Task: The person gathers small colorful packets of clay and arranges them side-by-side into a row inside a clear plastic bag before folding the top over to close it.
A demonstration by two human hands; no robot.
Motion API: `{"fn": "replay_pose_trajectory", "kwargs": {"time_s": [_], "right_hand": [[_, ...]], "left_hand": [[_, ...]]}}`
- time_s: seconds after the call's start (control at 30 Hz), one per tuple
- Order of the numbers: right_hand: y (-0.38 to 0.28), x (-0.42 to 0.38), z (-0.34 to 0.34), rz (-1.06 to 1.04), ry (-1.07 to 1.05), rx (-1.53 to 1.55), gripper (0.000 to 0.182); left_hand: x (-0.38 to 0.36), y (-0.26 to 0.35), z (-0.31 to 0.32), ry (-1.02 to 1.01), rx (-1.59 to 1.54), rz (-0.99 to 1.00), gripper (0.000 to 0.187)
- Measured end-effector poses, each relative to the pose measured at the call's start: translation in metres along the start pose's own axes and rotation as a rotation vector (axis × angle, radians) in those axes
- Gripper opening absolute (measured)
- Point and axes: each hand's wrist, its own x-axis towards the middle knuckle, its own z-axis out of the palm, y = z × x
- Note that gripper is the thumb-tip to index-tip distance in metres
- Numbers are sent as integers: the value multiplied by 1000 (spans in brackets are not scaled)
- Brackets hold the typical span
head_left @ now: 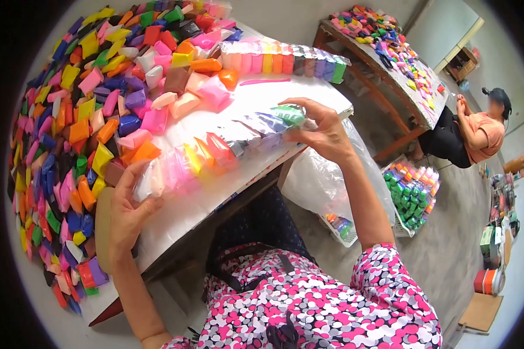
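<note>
Between my two hands I hold a long row of small coloured packets in a clear plastic sleeve (pixel 215 152), just above the white tabletop. My left hand (pixel 128 203) is closed around its white end. At the green end, the fingers and thumb of my right hand (pixel 326 131) grip the sleeve from both sides. White, pink, yellow, orange, red, dark and green packets run along it. Beyond it lies a similar packed row (pixel 282 61) in clear film, with a thin pink strip (pixel 265 81) near it.
A big heap of loose coloured packets (pixel 105 110) covers the table's left and far side. White baskets of packed rows (pixel 413 195) and a clear plastic bag (pixel 320 180) are on the right. Another person (pixel 477 128) sits by a second table (pixel 384 58) heaped with packets.
</note>
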Motion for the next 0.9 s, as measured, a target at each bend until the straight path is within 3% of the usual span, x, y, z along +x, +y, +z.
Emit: {"fn": "replay_pose_trajectory", "kwargs": {"time_s": [0.1,0.2,0.3,0.4,0.5,0.6,0.73,0.77,0.9], "right_hand": [[-2,-10,3,-206,80,-104,51],[-4,-21,2,-283,87,-97,53],[-8,-34,6,-318,90,36,56],[1,-46,9,-255,32,274,59],[-3,-54,10,-247,-55,285,67],[-11,-63,19,-139,-103,465,75],[-10,-72,26,-62,-54,49,70],[-8,-72,30,-54,-5,52,61],[8,-78,44,-21,127,164,57]], "left_hand": [[-2,11,6,29,201,-46,57],[-4,25,12,69,359,-125,55],[-1,8,13,138,328,157,50],[-2,14,14,93,261,150,50],[-3,26,13,80,330,24,49],[0,16,10,56,165,46,49],[3,14,12,41,138,-79,50],[5,10,9,31,113,-87,50],[7,-14,-6,33,136,-77,49]]}}
